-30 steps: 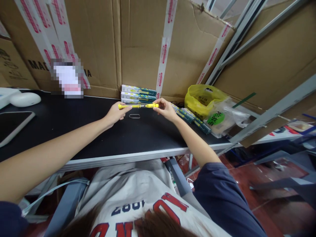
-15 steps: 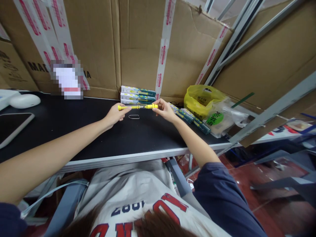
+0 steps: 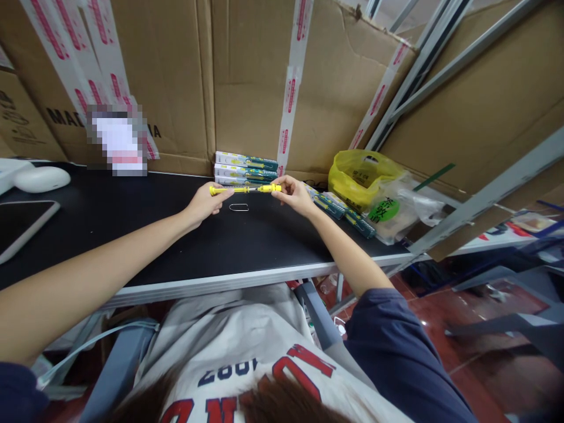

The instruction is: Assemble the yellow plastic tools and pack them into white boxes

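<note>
A slim yellow pen-shaped tool [image 3: 241,190] is held level just above the black table, stretched between my two hands. Its left part is partly see-through, a thin dark and metallic stretch shows in the middle, and a solid yellow piece forms the right end. Around the left end my left hand [image 3: 205,202] is closed, thumb along the side. My right hand [image 3: 294,194] pinches the yellow right end between thumb and fingers. Below the tool, a bent wire loop [image 3: 238,207] lies flat on the table, touched by neither hand.
Stacked printed boxes [image 3: 245,167] stand behind my hands against the cardboard wall [image 3: 251,76]. More boxes [image 3: 352,216] lie right of my right hand, beside a yellow plastic bag [image 3: 361,176] and a clear bag [image 3: 392,214]. A tablet-like device [image 3: 26,226] and white mouse-shaped object [image 3: 43,180] lie left.
</note>
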Motion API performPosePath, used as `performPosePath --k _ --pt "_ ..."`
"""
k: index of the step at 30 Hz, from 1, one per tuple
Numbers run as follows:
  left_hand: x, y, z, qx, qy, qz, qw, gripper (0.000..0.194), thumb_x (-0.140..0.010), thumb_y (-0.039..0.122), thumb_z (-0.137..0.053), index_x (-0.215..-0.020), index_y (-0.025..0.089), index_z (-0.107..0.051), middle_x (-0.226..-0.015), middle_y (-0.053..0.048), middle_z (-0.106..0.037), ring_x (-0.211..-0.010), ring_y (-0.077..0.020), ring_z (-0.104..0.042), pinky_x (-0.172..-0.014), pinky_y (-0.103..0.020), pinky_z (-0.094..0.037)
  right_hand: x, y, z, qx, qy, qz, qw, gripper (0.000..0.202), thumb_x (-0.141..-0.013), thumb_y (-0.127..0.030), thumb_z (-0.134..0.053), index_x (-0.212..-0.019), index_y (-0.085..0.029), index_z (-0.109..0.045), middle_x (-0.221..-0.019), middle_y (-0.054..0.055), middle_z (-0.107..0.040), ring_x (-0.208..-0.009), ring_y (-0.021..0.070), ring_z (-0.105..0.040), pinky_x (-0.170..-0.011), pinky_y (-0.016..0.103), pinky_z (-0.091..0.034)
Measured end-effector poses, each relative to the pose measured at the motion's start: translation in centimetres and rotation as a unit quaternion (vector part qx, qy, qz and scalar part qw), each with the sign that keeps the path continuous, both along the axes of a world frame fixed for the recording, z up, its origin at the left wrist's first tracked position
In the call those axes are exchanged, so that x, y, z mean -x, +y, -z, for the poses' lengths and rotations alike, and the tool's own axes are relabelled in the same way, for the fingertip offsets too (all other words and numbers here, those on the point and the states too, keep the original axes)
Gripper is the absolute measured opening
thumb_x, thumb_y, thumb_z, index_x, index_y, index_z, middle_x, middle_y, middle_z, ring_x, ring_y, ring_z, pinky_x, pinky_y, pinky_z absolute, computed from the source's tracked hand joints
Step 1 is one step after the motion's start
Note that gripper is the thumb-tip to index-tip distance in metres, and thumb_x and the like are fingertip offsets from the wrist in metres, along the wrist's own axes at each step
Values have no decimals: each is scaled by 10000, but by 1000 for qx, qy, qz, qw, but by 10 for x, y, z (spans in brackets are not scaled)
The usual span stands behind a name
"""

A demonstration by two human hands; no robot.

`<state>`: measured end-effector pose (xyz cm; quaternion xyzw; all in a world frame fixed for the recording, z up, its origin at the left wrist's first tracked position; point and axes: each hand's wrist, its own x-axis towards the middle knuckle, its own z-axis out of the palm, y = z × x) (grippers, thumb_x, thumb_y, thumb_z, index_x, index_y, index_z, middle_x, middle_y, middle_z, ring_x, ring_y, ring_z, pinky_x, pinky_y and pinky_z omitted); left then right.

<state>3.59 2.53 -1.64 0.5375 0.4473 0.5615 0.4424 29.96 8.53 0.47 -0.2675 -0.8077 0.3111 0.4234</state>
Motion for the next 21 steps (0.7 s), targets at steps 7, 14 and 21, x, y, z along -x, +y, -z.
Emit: performPosePath --k 7,14,21 --pt "0 2 1 -3 -2 -2 1000 364 -712 299 -791 -839 185 -470 -552 106 -416 -395 -32 -354 -373 -169 -253 0 1 1 -26 -4 5 1000 483 -760 -553 -767 -991 -179 -564 -752 -20 -538 -625 102 -496 -535 223 -476" --pt "0 2 1 0 0 2 1000 362 -712 299 -788 -835 184 -468 -542 115 -409 -385 -26 -345 -369 -162 -248 0 1 1 -26 -1 -15 1000 467 -783 -543 -755 -984 -184 -534 -742 -31 -532 -600 87 -483 -533 213 -458" --pt "1 3 2 1 -4 7 1000 387 -706 310 -804 -830 186 -459 -539 119 -407 -379 -23 -344 -367 -159 -247 1 1 1 2 8 -45 999 463 -791 -522 -756 -988 -199 -488 -793 -24 -524 -639 90 -481 -551 210 -476"
